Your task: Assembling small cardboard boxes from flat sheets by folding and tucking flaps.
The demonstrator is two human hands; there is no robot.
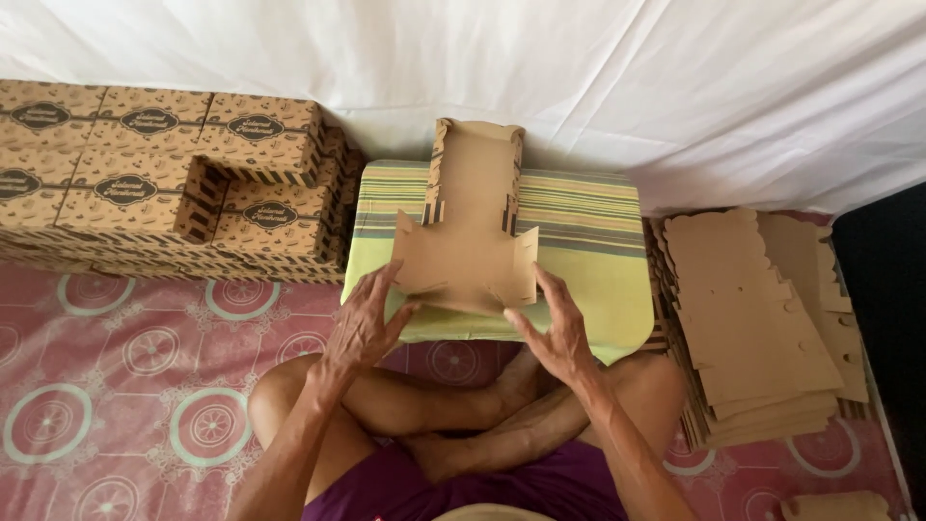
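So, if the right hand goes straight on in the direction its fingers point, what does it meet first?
The right hand points up and left, already touching the near flap of the half-folded cardboard box. Going on, it would probably press into that flap first.
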